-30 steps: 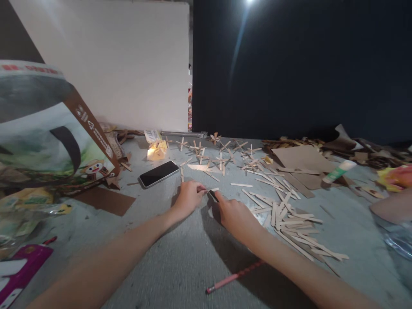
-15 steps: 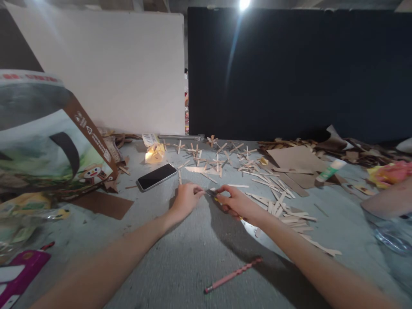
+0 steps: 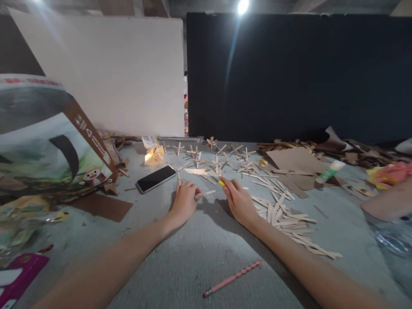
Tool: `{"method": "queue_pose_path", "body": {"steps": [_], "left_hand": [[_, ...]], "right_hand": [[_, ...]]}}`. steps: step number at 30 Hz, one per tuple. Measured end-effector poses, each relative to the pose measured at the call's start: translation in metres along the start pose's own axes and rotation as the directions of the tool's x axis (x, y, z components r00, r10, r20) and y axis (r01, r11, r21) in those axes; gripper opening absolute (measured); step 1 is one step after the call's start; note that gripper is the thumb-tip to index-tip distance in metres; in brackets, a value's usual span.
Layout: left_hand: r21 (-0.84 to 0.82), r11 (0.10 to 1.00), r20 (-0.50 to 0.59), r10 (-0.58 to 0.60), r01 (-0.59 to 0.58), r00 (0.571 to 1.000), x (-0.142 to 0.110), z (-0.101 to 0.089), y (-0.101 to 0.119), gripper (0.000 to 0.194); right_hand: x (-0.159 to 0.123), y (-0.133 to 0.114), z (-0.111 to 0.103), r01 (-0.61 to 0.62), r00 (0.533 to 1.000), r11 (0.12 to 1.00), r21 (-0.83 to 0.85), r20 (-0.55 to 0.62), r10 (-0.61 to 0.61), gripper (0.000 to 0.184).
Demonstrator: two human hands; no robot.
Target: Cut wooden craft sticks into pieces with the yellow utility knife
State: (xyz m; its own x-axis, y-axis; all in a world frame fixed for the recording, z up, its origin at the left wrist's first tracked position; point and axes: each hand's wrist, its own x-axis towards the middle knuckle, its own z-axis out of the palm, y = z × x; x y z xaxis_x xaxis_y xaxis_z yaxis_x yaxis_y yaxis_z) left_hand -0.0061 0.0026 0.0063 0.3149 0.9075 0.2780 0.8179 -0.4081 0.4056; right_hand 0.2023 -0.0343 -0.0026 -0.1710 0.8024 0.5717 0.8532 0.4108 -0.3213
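My left hand (image 3: pixel 186 201) rests on the grey table with its fingers closed, and a short pale wooden craft stick (image 3: pixel 209 192) pokes out at its fingertips. Wrapped in my right hand (image 3: pixel 240 199) is a slim yellow utility knife (image 3: pixel 222 183), its thin grey end pointing forward and left; most of it is hidden by my fingers. The knife is apart from the stick. Beyond my hands lie several craft sticks joined into star shapes (image 3: pixel 217 163). A loose pile of craft sticks (image 3: pixel 291 225) spreads to the right of my right hand.
A phone (image 3: pixel 156 178) lies left of my left hand. Nearer me is a pink twisted pencil (image 3: pixel 233 279). Cardboard sheets (image 3: pixel 291 161) and a glue stick (image 3: pixel 331 171) are at right. A printed bag (image 3: pixel 41 141) and brown cardboard piece (image 3: pixel 103 206) occupy the left.
My right hand has moved the knife forward, away from the stick at my left fingertips. My left hand has shifted only slightly, and more of the stick now shows.
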Motion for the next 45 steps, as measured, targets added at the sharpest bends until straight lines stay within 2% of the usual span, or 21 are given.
{"method": "queue_pose_path", "body": {"steps": [3,7,8,10,13,16,20,24,28,35,45], "left_hand": [[0.014,1.000,0.034,0.026,-0.026,0.999,0.000,0.004,-0.002,0.011],[0.010,0.993,0.019,0.119,-0.119,0.993,-0.003,0.009,-0.007,0.011],[-0.041,0.991,0.011,0.129,-0.128,0.992,-0.004,0.010,-0.009,0.012],[-0.240,0.968,-0.011,0.076,-0.076,0.997,-0.005,0.011,-0.011,0.014],[-0.610,0.792,-0.012,-0.036,0.021,0.999,-0.004,0.013,-0.008,0.012],[-0.764,0.645,-0.051,-0.039,-0.014,0.998,-0.004,0.012,0.000,0.008],[-0.806,0.589,-0.069,-0.006,-0.053,0.998,-0.010,0.011,0.012,0.022],[-0.841,0.541,-0.029,0.006,-0.028,1.000,-0.016,0.011,0.018,0.034],[-0.860,0.510,-0.033,-0.006,-0.025,0.999,-0.018,0.012,0.021,0.040],[-0.861,0.508,-0.024,-0.037,-0.002,0.999,-0.017,0.011,0.021,0.041],[-0.835,0.550,0.005,-0.037,0.025,0.999,-0.017,0.012,0.019,0.043]], "right_hand": [[-0.002,0.001,0.004,0.061,0.998,0.998,0.002,0.007,-0.061,0.041],[-0.003,-0.002,0.006,0.131,0.991,0.987,0.092,-0.002,-0.132,0.040],[-0.003,-0.002,0.006,0.141,0.990,0.984,0.113,-0.012,-0.141,0.039],[-0.004,-0.003,0.005,0.151,0.988,0.977,0.153,-0.050,-0.145,0.037],[-0.006,-0.002,0.005,0.170,0.982,0.963,0.211,-0.113,-0.148,0.034],[-0.007,-0.003,0.004,0.198,0.979,0.950,0.240,-0.093,-0.180,0.032],[-0.007,-0.004,0.004,0.193,0.981,0.947,0.258,-0.033,-0.191,0.032],[-0.007,-0.003,0.004,0.186,0.983,0.943,0.277,-0.046,-0.180,0.033],[-0.007,-0.002,0.004,0.205,0.979,0.932,0.301,-0.056,-0.197,0.037],[-0.007,-0.001,0.004,0.200,0.979,0.931,0.306,-0.110,-0.174,0.036],[-0.008,0.000,0.005,0.194,0.980,0.934,0.300,-0.108,-0.168,0.042]]}}
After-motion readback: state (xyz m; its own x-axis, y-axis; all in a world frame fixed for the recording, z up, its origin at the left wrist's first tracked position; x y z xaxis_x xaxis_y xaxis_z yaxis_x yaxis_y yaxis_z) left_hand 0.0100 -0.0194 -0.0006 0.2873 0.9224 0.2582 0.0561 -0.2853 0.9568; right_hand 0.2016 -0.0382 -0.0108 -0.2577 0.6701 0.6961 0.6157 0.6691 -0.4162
